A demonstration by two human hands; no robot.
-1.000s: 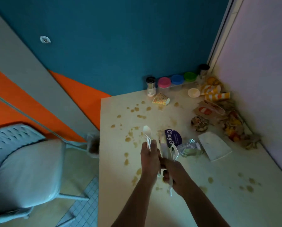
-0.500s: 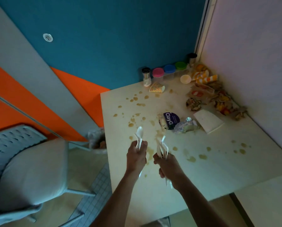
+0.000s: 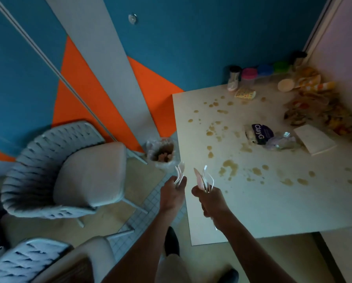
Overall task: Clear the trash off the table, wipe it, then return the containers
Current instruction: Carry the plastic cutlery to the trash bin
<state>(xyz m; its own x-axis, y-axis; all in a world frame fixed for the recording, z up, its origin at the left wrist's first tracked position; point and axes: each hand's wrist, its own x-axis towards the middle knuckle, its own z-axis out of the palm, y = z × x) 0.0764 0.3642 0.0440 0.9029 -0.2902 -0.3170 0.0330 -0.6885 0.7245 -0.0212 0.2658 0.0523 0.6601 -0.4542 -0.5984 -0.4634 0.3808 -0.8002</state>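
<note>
My left hand [image 3: 174, 192] grips white plastic spoons [image 3: 179, 173] just off the table's left edge. My right hand [image 3: 208, 198] holds a bundle of white plastic cutlery [image 3: 204, 179] over the table's near left corner. A trash bin [image 3: 162, 153] lined with a clear bag stands on the floor beside the table, just beyond both hands. The pale table [image 3: 273, 201] is spotted with brown stains. On it lie a purple ClayG packet [image 3: 259, 134], crumpled clear plastic [image 3: 281, 140], a white napkin [image 3: 315, 139] and a heap of wrappers [image 3: 322, 113] in the far right corner.
Lidded containers [image 3: 249, 75] in pink, blue and green line the table's back edge beside a shaker [image 3: 233, 80]. A small paper cup [image 3: 245, 94] lies tipped over near them. Grey cushioned chairs [image 3: 69, 172] stand on the left. A white wall bounds the right side.
Both hands have drawn back from the table's middle toward its left edge and the bin, still holding the cutlery. My view has swung left and down.
</note>
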